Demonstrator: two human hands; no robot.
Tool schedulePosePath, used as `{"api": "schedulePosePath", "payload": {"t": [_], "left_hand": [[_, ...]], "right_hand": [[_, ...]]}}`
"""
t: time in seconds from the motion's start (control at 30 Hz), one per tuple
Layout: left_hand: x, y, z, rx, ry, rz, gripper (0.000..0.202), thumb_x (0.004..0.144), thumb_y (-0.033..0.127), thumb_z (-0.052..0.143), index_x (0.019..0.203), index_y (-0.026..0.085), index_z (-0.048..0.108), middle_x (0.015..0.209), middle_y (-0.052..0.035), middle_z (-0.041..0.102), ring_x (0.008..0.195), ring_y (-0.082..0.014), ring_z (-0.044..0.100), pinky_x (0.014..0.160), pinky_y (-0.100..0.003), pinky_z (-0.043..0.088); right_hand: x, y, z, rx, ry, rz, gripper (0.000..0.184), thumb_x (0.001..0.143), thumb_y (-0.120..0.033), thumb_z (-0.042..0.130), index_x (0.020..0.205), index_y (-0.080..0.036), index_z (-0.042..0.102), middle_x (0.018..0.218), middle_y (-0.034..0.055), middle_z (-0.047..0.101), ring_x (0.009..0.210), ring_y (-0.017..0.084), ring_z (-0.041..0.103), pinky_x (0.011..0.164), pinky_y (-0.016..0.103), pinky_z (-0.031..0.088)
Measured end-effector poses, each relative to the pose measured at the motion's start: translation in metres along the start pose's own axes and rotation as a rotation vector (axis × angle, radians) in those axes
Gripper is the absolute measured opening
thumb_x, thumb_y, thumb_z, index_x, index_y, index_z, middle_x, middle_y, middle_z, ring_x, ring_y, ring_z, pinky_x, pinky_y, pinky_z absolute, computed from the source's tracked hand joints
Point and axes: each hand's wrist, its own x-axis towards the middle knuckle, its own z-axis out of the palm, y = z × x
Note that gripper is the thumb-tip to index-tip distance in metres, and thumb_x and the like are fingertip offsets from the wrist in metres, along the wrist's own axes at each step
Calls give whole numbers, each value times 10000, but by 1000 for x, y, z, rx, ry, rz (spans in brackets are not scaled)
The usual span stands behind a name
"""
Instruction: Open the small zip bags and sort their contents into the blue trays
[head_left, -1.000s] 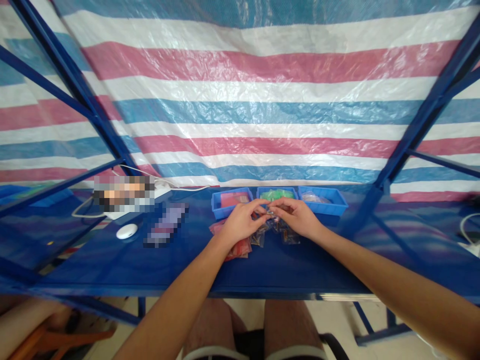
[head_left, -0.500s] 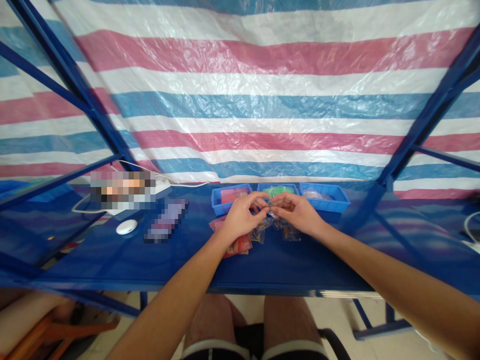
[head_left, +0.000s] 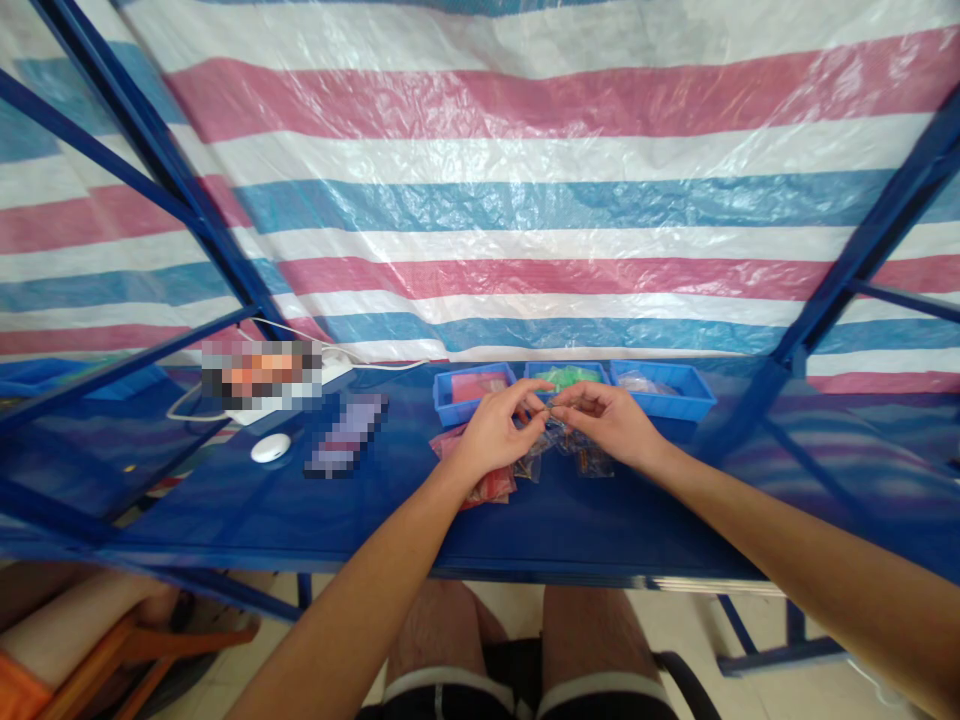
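Observation:
My left hand [head_left: 495, 430] and my right hand [head_left: 615, 428] meet over the table, thumbs and fingertips pinched close together. Between them is something small, thin and dark, too small to name. Beneath my left hand lies a pile of red plastic packets [head_left: 491, 487], partly covered by it. Small clear plastic bags [head_left: 595, 461] with dark or brassy bits inside lie under and between both hands. Just behind the hands stand three blue bins: one with pink packets [head_left: 466, 387], one with green packets [head_left: 568, 378], and one with clear bags [head_left: 643, 385].
On the left of the blue table [head_left: 375, 520] are a round white case [head_left: 271, 448], a blurred-out flat object [head_left: 346, 435] and a white power strip [head_left: 281, 402] with cables. Blue metal posts [head_left: 847, 270] frame a striped plastic sheet [head_left: 525, 210]. Another person's arm [head_left: 82, 625] shows at lower left.
The whole view has shifted slightly, so the table and bins sit a little farther right. Both hands stay together in a pinch, with only small finger movement.

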Motion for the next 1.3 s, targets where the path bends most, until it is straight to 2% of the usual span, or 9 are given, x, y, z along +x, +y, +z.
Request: {"api": "schedulePosePath", "payload": {"t": [0.23,0.53,0.7,0.83,1.03,1.3], "left_hand": [[0,1,-1,1,22,9,400,951,241,649,1349,208,641,916,-28,751,817,-176,697,782,-290,536],[-1,-1,1,-8,6,-36,421,979,271,628,1398,236,634,981,-24,784,849,-175,728,719,-256,536],[0,0,2,-8,55,-20,434,960,252,636,1391,203,624,942,-26,773,820,-170,713,776,-277,547],[-1,1,3,62,73,-24,408,957,236,618,1364,211,641,898,-13,763,777,-161,695,756,-277,536],[-2,1,5,107,57,31,479,955,193,588,1433,220,603,963,-28,753,831,-165,682,807,-299,546],[-2,-3,6,54,72,5,545,929,156,603,1468,223,557,1060,-25,773,830,-140,689,773,-267,561]], "right_hand": [[3,-2,2,52,29,-2,360,796,-485,854,1024,-241,719,820,9,746,693,176,651,681,336,529],[1,-3,-3,54,0,-3,313,830,-473,833,1012,-232,752,881,24,760,708,169,655,709,337,528],[2,0,-4,55,-6,-2,311,833,-470,832,1006,-223,755,879,28,761,711,170,665,714,337,537],[2,-2,-1,61,-24,23,327,816,-474,843,996,-221,740,873,20,752,709,167,663,721,337,543],[2,-2,-2,31,-21,24,345,838,-525,808,994,-221,758,914,33,767,742,179,668,754,348,550],[2,-4,-1,79,-40,71,386,780,-507,861,982,-207,728,894,45,772,752,191,708,747,367,577]]}}
